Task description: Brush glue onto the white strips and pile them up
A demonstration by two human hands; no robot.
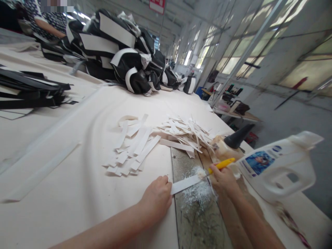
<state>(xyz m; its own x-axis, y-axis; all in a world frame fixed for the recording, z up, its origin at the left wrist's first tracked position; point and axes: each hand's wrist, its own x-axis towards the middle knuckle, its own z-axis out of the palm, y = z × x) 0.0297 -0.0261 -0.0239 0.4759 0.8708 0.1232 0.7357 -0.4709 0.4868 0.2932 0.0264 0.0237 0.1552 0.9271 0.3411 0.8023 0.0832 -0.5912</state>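
My left hand pinches the near end of a white strip, which lies across a worn board spattered with white. A yellow-handled brush is gripped in my right hand; its pale tip touches the far end of the strip. Beyond my left hand, several white strips lie overlapping on the pale table covering. A looser heap of narrow strips sits past the board's far end.
To the right stand a large white jug and a bottle with a black nozzle. Black-and-white bundles are piled at the back. Black strips lie at the left. A person's arm shows at the upper left.
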